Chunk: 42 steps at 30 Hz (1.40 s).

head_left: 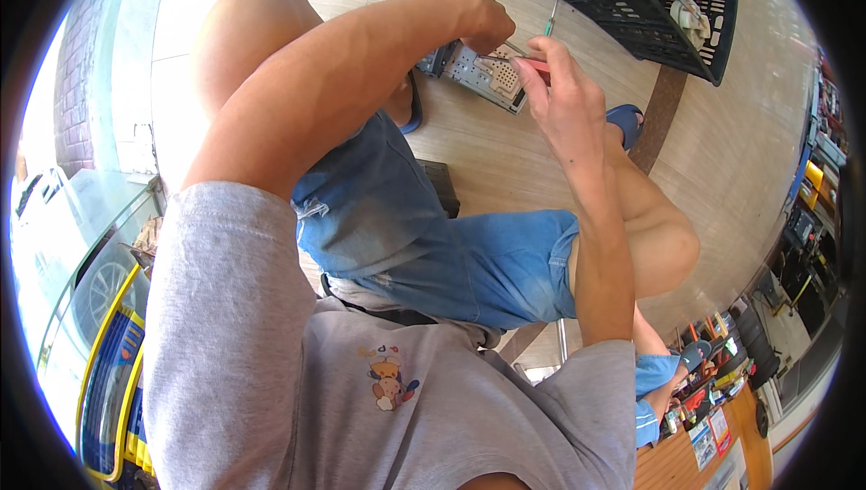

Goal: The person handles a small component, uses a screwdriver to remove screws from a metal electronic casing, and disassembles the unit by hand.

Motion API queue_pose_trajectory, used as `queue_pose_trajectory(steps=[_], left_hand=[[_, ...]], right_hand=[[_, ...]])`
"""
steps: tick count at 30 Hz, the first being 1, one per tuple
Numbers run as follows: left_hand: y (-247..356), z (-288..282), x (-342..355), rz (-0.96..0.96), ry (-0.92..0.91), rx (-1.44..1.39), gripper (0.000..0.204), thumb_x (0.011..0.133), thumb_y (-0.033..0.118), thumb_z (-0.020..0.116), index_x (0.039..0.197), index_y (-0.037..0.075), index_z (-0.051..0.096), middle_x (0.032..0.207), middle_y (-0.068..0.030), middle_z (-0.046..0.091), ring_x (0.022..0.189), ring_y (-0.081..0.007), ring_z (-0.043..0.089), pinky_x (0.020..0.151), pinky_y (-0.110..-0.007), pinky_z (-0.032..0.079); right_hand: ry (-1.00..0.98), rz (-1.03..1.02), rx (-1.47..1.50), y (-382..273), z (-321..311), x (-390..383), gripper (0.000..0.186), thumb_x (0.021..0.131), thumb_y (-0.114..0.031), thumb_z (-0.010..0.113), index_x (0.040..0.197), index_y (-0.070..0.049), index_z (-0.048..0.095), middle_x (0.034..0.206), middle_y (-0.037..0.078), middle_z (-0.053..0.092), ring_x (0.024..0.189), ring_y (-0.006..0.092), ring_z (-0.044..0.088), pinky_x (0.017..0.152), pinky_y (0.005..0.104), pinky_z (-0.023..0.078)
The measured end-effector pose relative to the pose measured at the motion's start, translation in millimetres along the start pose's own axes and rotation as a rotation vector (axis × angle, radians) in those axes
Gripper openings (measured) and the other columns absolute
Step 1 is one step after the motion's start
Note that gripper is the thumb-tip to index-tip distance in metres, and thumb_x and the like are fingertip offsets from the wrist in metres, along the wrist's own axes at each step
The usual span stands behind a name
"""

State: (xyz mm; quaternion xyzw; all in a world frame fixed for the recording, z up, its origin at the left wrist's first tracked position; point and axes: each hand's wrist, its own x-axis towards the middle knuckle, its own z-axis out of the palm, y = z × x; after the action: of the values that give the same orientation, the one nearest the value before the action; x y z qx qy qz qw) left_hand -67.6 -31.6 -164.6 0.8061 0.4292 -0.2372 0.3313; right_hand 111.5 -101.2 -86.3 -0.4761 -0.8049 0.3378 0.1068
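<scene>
Between my feet on the floor lies a metal device housing (pixel 508 91), box-shaped, with a perforated plate on its top. My left hand (pixel 487 23) is over its far edge, fingers curled down and mostly hidden; what they grip, if anything, I cannot make out. In my right hand (pixel 566 84), a red-handled tool (pixel 539 67) is pinched between thumb and fingers, its thin dark shaft pointing left across the plate. The exact kind of tool does not show. Just beyond my right fingers, a green-handled screwdriver (pixel 549 26) lies on the tiles.
A black plastic crate (pixel 622 12) holding white mechanical parts stands at the far right. Below my lap sits a dark box (pixel 438 185). Yellow-and-blue racks (pixel 113 391) are at the near left. Another person (pixel 663 391) is by a cluttered wooden counter (pixel 753 427) at the near right.
</scene>
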Motion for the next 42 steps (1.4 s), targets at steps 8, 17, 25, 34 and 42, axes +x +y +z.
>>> queue_pose_trajectory(steps=[8,17,25,34,42], left_hand=[[-5,1,-3,0.066,0.061,-0.036,0.026,0.092,0.017,0.060,0.104,0.002,0.077,0.106,-0.0229,0.076,0.101,-0.0385,0.072,0.087,-0.048,0.056],[-14,5,4,0.038,0.196,-0.058,0.024,0.091,0.016,0.062,0.099,-0.002,0.076,0.101,-0.0244,0.075,0.099,-0.0398,0.072,0.087,-0.048,0.057],[-25,-1,10,-0.110,0.161,-0.038,0.035,0.093,0.014,0.063,0.125,0.006,0.072,0.123,-0.0199,0.073,0.118,-0.0355,0.069,0.098,-0.045,0.056],[-36,7,23,-0.119,0.141,-0.026,0.029,0.091,0.012,0.064,0.115,0.003,0.076,0.120,-0.0211,0.073,0.114,-0.0360,0.070,0.094,-0.045,0.057],[-36,6,34,-0.118,0.089,0.037,0.027,0.090,0.010,0.064,0.113,0.002,0.077,0.115,-0.0215,0.075,0.110,-0.0365,0.072,0.089,-0.045,0.058]], right_hand=[[0.101,-0.280,0.200,0,6,4,0.031,0.094,-0.001,0.067,0.124,-0.006,0.061,0.114,0.018,0.072,0.099,0.0327,0.074,0.081,0.0378,0.060],[0.157,-0.174,-0.073,3,6,2,0.034,0.093,-0.006,0.069,0.125,-0.008,0.059,0.115,0.018,0.071,0.104,0.0374,0.071,0.087,0.0435,0.058],[0.102,-0.154,0.130,4,4,-1,0.024,0.091,-0.001,0.066,0.114,-0.007,0.061,0.109,0.016,0.071,0.101,0.0375,0.070,0.083,0.0443,0.057],[0.120,-0.178,-0.062,12,2,-3,0.017,0.093,-0.001,0.072,0.106,-0.003,0.062,0.104,0.014,0.077,0.091,0.0284,0.077,0.075,0.0358,0.060],[0.188,-0.099,-0.063,22,-2,2,0.017,0.093,-0.022,0.075,0.100,-0.011,0.063,0.083,0.007,0.076,0.078,0.0297,0.075,0.065,0.0408,0.059]])
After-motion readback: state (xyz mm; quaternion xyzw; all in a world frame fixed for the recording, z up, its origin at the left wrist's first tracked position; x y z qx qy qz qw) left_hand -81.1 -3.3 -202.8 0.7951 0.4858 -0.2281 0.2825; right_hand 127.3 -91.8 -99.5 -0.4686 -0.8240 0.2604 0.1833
